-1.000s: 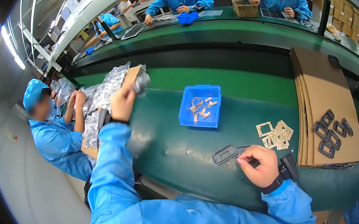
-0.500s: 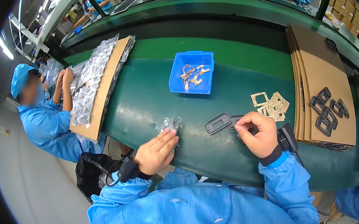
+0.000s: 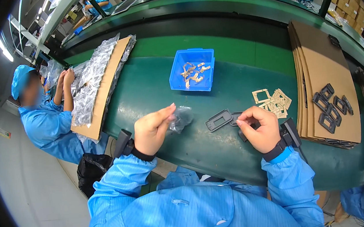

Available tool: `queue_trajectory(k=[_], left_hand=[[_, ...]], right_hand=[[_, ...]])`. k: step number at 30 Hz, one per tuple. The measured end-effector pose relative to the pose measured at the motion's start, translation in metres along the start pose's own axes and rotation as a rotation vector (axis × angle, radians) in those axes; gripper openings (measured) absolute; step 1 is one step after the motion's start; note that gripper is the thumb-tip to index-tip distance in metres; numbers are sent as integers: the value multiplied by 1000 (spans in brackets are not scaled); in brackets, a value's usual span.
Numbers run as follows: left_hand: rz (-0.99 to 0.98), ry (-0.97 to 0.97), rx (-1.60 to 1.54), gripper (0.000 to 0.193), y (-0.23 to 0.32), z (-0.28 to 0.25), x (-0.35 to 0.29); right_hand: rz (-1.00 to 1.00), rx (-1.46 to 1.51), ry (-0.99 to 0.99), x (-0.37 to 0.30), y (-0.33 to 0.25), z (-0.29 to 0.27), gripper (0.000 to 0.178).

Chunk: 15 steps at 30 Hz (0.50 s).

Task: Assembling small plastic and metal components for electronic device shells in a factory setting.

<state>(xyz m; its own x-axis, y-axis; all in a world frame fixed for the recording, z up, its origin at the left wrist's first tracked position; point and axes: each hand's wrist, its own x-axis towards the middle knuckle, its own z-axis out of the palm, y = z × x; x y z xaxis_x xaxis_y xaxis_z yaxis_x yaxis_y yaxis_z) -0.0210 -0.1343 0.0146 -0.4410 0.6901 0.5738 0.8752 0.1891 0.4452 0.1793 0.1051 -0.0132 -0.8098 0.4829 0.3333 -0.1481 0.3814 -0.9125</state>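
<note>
My left hand [image 3: 151, 129] is raised on edge over the near left of the green table. Its fingers are pressed together, with the fingertips and thumb against a crumpled clear plastic bag [image 3: 182, 119]. My right hand [image 3: 260, 128] has thumb and fingers curled in a pinch around a dark grey plastic piece, mostly hidden by the hand. Just left of it lies a dark grey plastic frame [image 3: 210, 124] with a rectangular opening, beside a second grey piece partly covered by my fingers. Cream cut-out frames [image 3: 275, 104] lie in a loose pile beyond my right hand.
A blue bin [image 3: 194, 88] with tan strips stands mid-table. Stacked cardboard sheets [image 3: 299, 114] at right carry several black frames [image 3: 324, 103]. At left, bagged items [image 3: 94, 82] lie on cardboard by a seated co-worker [image 3: 44, 114]. A black bag [image 3: 91, 169] hangs below the table edge.
My left hand has lifted and turned from lying flat over the plastic bag to standing on edge, so more of the bag shows. My right hand has stayed nearly in place.
</note>
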Motion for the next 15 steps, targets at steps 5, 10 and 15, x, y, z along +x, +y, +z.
queue_trajectory(k=[5, 10, 15], left_hand=[[-115, 39, -147, 18, 4, 7, 32], [-181, 86, -278, 16, 5, -6, 50], [-277, 62, -362, 16, -14, -45, 41]], right_hand=[[-15, -1, 17, 0, 1, -2, 7], [-36, -29, 36, 1, 0, -5, 7], [-33, -26, 32, 1, 1, -5, 7]])
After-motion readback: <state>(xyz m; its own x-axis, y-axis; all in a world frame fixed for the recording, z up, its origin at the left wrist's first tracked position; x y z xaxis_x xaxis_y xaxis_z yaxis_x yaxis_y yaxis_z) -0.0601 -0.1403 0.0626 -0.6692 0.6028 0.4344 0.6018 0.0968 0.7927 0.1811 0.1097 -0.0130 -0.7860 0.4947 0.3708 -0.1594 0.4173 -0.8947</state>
